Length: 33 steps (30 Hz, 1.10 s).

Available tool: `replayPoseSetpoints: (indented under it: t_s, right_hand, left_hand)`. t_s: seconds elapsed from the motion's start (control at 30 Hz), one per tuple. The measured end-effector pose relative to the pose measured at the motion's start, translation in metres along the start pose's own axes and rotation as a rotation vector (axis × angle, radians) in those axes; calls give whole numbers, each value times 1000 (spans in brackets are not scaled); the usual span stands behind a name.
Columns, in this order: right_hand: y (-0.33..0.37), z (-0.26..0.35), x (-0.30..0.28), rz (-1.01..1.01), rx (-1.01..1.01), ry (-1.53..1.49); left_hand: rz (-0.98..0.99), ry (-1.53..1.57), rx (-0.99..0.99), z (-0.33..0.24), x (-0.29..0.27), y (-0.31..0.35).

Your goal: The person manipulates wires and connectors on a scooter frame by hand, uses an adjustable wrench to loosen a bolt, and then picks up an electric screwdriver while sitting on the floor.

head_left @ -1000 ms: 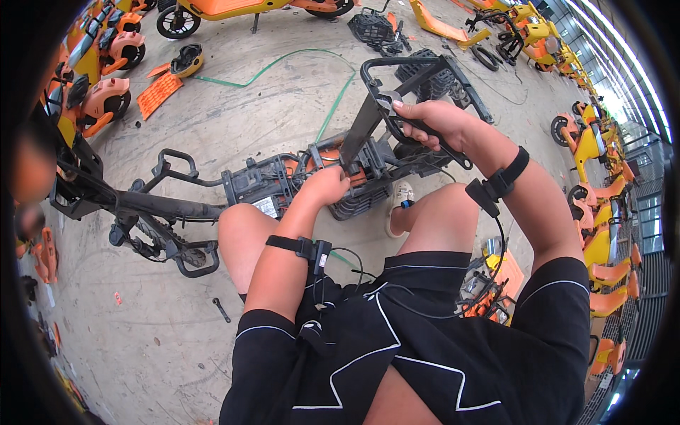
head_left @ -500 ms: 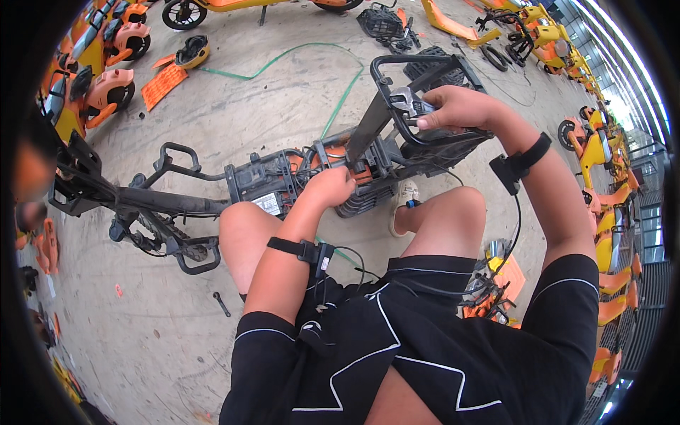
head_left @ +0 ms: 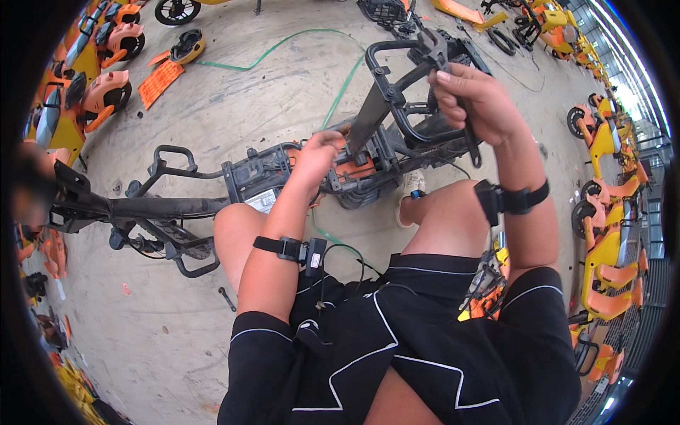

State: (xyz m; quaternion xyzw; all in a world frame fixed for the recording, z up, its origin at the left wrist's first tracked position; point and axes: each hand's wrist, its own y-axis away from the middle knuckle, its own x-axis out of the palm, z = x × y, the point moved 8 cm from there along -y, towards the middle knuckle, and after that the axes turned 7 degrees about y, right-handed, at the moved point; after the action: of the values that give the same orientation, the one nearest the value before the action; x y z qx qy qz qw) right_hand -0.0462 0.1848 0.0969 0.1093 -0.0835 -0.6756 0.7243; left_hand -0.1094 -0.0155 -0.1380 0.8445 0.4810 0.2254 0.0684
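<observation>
A stripped black electric scooter frame stretches across the floor in front of me. Up by its tubular rack, my right hand has its fingers round a dark adjustable wrench. The jaws point up and away, and the handle's end hangs below the palm. My left hand hovers over the frame's middle, near the orange battery bay with its cables. Its fingers look loosely curved and a little apart, slightly blurred, with nothing visible in them.
A green strap winds over the concrete behind the frame. A yellow helmet and an orange panel lie at the far left. Scooters line both sides. Loose orange and black parts lie by my right thigh.
My right hand has lifted the wrench off the rack and turned it more upright, toward me. My left hand has risen slightly leftward from the frame's middle, its fingers loosened.
</observation>
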Motion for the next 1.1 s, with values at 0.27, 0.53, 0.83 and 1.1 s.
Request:
replayPoseSetpoints:
  t_s: [0.27, 0.53, 0.83, 1.1]
  right_hand:
    - [-19, -34, -36, -368, -233, -278]
    - [-27, -47, -34, -323, -125, -299]
    - [-31, -49, -37, -293, -119, -228]
    - [-34, -54, -36, -263, -111, -181]
  left_hand:
    - [-35, 691, 229, -36, -2, 10]
    - [97, 566, 635, -157, 70, 42]
    - [249, 179, 797, -172, 116, 15]
    - [202, 72, 931, -187, 107, 27]
